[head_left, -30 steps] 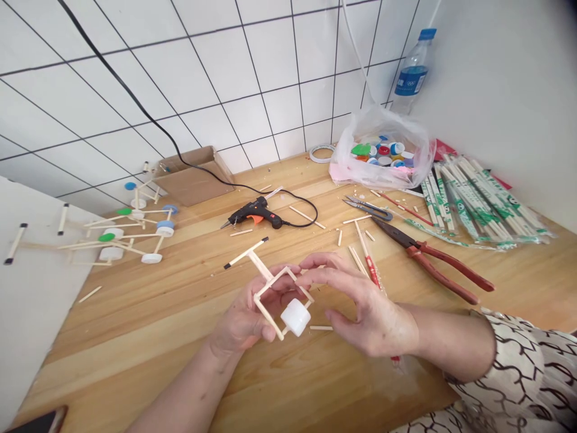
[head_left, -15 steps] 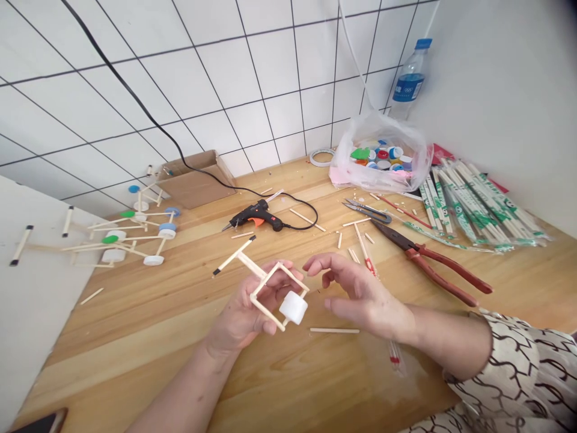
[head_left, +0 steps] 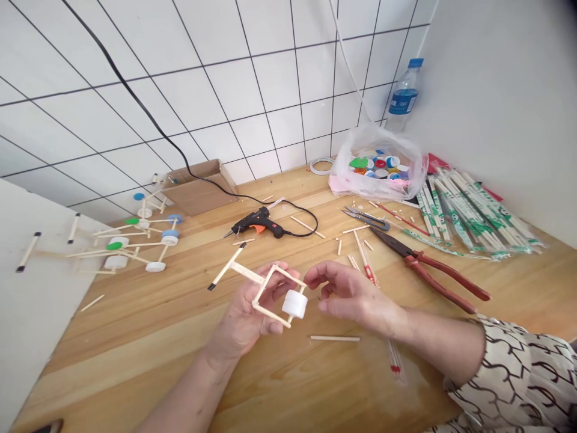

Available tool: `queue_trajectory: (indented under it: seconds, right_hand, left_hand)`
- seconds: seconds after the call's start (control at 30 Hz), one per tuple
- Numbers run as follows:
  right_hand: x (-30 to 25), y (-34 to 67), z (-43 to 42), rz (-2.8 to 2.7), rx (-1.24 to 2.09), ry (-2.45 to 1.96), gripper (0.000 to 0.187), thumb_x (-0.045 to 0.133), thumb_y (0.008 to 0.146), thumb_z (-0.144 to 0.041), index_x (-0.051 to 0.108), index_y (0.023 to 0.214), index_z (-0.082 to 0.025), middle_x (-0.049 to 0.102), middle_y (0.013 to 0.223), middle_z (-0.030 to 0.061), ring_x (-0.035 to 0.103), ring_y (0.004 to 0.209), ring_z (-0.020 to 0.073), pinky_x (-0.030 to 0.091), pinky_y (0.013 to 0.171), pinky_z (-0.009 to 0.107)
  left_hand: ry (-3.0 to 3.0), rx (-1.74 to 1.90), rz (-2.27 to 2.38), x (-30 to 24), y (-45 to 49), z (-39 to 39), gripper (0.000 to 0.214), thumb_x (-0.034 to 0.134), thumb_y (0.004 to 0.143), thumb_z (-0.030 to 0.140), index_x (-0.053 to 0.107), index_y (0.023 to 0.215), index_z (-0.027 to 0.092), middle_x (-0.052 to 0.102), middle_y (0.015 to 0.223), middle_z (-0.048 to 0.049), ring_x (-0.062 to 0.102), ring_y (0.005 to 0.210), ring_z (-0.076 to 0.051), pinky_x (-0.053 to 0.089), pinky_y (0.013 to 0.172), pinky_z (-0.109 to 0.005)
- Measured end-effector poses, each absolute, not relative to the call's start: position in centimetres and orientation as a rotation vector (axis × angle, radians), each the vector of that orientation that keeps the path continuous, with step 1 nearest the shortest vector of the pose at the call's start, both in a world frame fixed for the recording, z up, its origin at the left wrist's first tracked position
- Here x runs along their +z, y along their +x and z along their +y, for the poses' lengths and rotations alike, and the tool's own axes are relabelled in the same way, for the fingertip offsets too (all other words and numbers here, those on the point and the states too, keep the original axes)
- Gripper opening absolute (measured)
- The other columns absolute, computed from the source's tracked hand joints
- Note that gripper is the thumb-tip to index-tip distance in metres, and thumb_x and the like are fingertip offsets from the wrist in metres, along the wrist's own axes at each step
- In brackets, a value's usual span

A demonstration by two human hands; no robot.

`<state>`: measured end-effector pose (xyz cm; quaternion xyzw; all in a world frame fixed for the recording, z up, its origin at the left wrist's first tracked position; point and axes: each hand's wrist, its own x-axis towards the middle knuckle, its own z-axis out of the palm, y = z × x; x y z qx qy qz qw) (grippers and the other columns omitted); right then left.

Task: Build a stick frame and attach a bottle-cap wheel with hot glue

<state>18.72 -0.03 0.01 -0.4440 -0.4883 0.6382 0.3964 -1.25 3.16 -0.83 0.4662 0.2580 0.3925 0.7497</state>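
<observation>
My left hand (head_left: pixel 241 322) grips a small frame of glued wooden sticks (head_left: pixel 273 317) above the table. One end of it is a rectangle, the other a crossbar with black-tipped ends. A white bottle-cap wheel (head_left: pixel 295 304) sits on the stick across the rectangle's near right side. My right hand (head_left: pixel 349 294) is beside the wheel, fingers bent and thumb apart, with nothing visible between them. Its fingertips are close to the rectangle's right corner; whether they touch it I cannot tell. A loose stick (head_left: pixel 335 338) lies on the table below.
A black hot glue gun (head_left: pixel 259 222) lies behind my hands. Pliers (head_left: pixel 428 264), snips (head_left: pixel 367 218) and wrapped chopsticks (head_left: pixel 478 207) lie right, near a plastic bag of bottle caps (head_left: pixel 378 162). Similar stick models (head_left: pixel 135 240) and a cardboard box (head_left: pixel 201 189) stand left.
My right hand has come slightly closer to the wheel, its fingers more bent. The stick frame has turned a little in my left hand. The whole view has shifted slightly.
</observation>
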Motion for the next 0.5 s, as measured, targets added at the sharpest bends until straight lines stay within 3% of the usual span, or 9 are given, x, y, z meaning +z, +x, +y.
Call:
queue_trajectory:
  seconds: [0.3,0.5]
  right_hand:
    - [0.45,18.39,-0.19,-1.129,1.888,-0.955,0.034,0.068,0.069,-0.035,0.059,0.094,-0.015,0.060,0.090,0.0043,0.053,0.085,0.0167,0.038,0.081,0.033]
    - [-0.07,18.13,-0.33,-0.902,2.057,-0.856,0.038,0.076,0.062,-0.031,0.061,0.092,-0.014,0.060,0.087,0.0032,0.053,0.084,0.0152,0.038,0.078,0.029]
  left_hand:
    - [1.032,0.864,0.543,-0.93,-1.06,2.71,0.072,0.084,0.051,0.022,0.055,0.116,0.030,0.065,0.105,-0.0034,0.056,0.104,-0.025,0.037,0.097,-0.039]
    - [1.036,0.842,0.527,-0.90,-1.06,2.67,0.071,0.084,0.051,0.022,0.055,0.116,0.030,0.064,0.107,-0.0028,0.056,0.104,-0.024,0.038,0.096,-0.037]
